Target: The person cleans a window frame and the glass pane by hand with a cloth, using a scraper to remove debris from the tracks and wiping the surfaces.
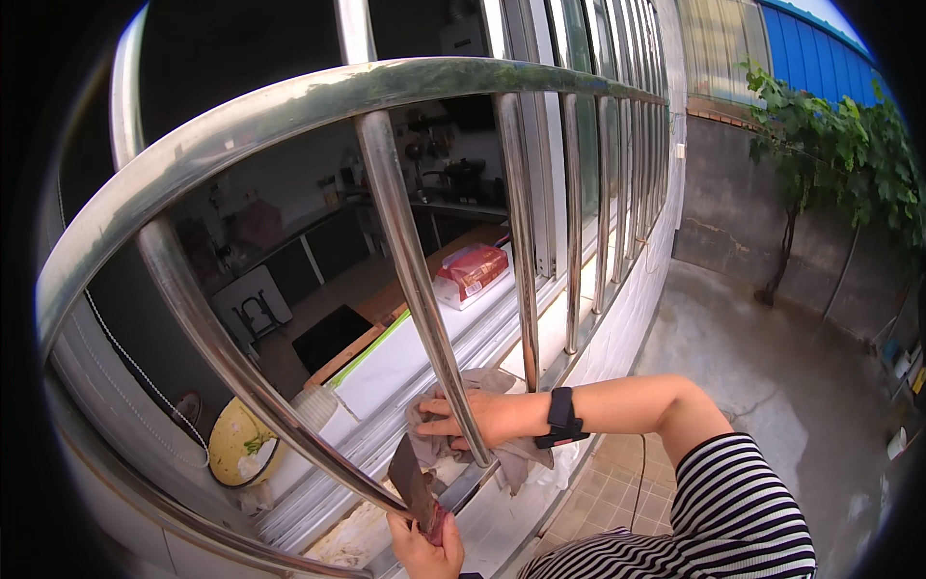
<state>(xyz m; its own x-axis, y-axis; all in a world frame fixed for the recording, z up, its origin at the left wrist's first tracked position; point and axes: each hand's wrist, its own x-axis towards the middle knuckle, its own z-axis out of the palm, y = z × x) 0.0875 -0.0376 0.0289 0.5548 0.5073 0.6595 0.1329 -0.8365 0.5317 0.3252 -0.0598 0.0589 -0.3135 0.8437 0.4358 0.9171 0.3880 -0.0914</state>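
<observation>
My right hand (486, 417) reaches through the window bars and presses a crumpled grey cloth (517, 457) against the sill, its fingers spread over the fabric. A black band (561, 418) circles that wrist. Low in the view, my left hand (427, 551) grips the reddish handle of a flat-bladed metal tool (409, 472), perhaps a scraper or a knife. Its dark blade points up, just left of the cloth. Between the hands stands the foot of one steel bar (412, 275). The stone window sill (347, 537) shows brownish stains beside the metal window track (340, 478).
Inside lie a yellow basin (224, 441) with green scraps and a red tissue pack (474, 268) on a white ledge (380, 380). A steel rail (289, 108) crosses before me. A beaded cord (130, 362) hangs left. Outside grows a vine (817, 145) by a grey wall (723, 195).
</observation>
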